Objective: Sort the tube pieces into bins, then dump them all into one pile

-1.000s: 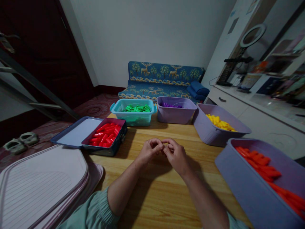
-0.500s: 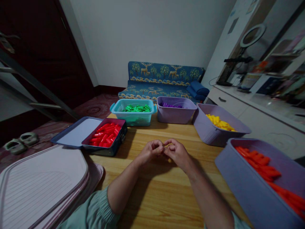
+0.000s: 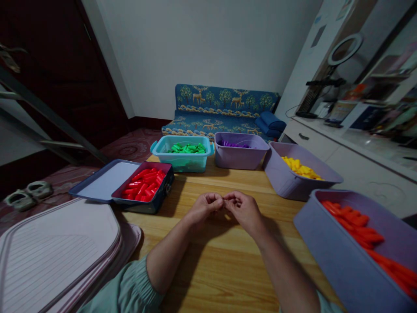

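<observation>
My left hand (image 3: 204, 207) and my right hand (image 3: 243, 208) meet fingertip to fingertip above the middle of the wooden table (image 3: 215, 265). Both have their fingers curled and pinched on a small piece between them, which the fingers almost wholly hide. Nearest on the left is an open blue tin (image 3: 159, 195) filled with red pieces (image 3: 144, 184). On the right stands a lilac bin (image 3: 329, 252) of orange pieces (image 3: 358, 226).
Along the table's far edge stand a teal bin (image 3: 182, 163) of green pieces, a lilac bin (image 3: 239, 158) of purple pieces and a lilac bin (image 3: 286, 182) of yellow pieces. A pale pink ribbed lid (image 3: 55, 256) lies at the left. A patterned blue cushion seat (image 3: 224, 108) is behind.
Both hands stay together at the table's middle. The fingers have shifted slightly, and the right hand has edged a little to the right and down.
</observation>
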Motion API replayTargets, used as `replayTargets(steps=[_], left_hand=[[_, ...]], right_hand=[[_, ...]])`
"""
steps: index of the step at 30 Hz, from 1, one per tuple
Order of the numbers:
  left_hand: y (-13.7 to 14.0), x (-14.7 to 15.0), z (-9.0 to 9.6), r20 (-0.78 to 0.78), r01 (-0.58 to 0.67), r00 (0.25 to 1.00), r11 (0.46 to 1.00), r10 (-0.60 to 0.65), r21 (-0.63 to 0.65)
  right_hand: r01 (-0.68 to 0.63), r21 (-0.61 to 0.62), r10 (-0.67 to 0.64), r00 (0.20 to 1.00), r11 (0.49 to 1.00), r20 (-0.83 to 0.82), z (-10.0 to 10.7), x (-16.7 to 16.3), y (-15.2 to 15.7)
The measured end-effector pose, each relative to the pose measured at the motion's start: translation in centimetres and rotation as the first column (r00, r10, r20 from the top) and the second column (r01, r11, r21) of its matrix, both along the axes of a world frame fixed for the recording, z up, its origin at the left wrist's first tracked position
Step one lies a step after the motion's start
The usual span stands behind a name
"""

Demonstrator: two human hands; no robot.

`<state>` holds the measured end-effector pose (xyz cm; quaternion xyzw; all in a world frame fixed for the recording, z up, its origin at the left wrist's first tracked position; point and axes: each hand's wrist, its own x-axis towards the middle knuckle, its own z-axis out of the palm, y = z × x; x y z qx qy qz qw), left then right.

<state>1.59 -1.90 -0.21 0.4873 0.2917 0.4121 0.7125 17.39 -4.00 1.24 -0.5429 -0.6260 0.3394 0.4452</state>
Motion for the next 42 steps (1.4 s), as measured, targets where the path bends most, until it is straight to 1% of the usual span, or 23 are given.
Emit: replayTargets(steps=[4,7,10,13,15,19,21,24,27,30,33,35,38,42], left_hand=[[0.0,0.0,0.1,-0.003,-0.045,0.999,0.999,0.045,0.006],[0.0,0.1,0.3,0.016,-0.089,0.996,0.996,0.089,0.021],[-0.1,0.2,0.4,0.021,-0.106,0.994,0.994,0.106,0.01],[-0.1,0.2,0.3,0.01,-0.12,0.993,0.993,0.12,0.011],[-0.1,0.1,0.2,-0.005,-0.11,0.994,0.994,0.11,0.003],[-0.1,0.0,-0.2,-0.015,-0.028,0.999,0.999,0.028,-0.032],[0.0,0.0,-0.4,-0.014,0.013,1.0,1.0,-0.014,-0.026],[0.0,0.0,-0.5,-0.005,0.033,0.999,0.998,-0.034,-0.045],[-0.1,0.1,-0.4,-0.025,-0.009,1.0,0.998,0.008,-0.062],[0.0,0.1,-0.2,-0.055,-0.043,0.998,0.998,0.041,-0.041],[0.1,0.1,-0.1,-0.09,-0.083,0.993,0.996,0.081,-0.019],[0.2,0.0,-0.1,-0.112,-0.089,0.99,0.996,0.088,0.002],[0.4,-0.2,-0.3,-0.107,-0.042,0.993,0.999,0.041,0.0],[0.5,-0.3,-0.9,-0.041,0.042,0.998,0.999,-0.043,-0.028]], right_hand=[[0.027,0.076,-0.037,0.99,0.997,0.136,0.3,-0.3,-0.3],[0.045,0.145,-0.08,0.968,0.988,0.239,0.6,-0.7,-0.8],[0.039,0.185,-0.094,0.949,0.982,0.3,0.8,-1.0,-1.1],[0.04,0.164,-0.085,0.957,0.986,0.276,0.9,-1.1,-1.1],[0.049,0.117,-0.072,0.977,0.992,0.202,0.7,-1.0,-0.9],[-0.002,-0.003,0.002,1.0,1.0,0.008,0.2,-0.5,-0.3],[-0.018,-0.039,0.017,0.999,0.999,-0.027,-0.1,-0.2,0.0],[-0.004,-0.041,0.004,1.0,0.999,0.011,-0.3,0.2,0.2],[0.038,0.013,-0.039,0.992,0.999,0.119,-0.1,0.3,0.1],[0.072,0.082,-0.089,0.972,0.994,0.216,0.4,0.1,-0.2],[0.063,0.142,-0.099,0.958,0.988,0.268,0.7,-0.3,-0.6],[0.046,0.158,-0.09,0.954,0.986,0.286,0.6,-0.5,-0.7],[0.04,0.122,-0.071,0.961,0.992,0.267,0.4,-0.5,-0.6],[0.029,0.04,-0.037,0.978,0.999,0.205,0.1,-0.2,-0.4]])
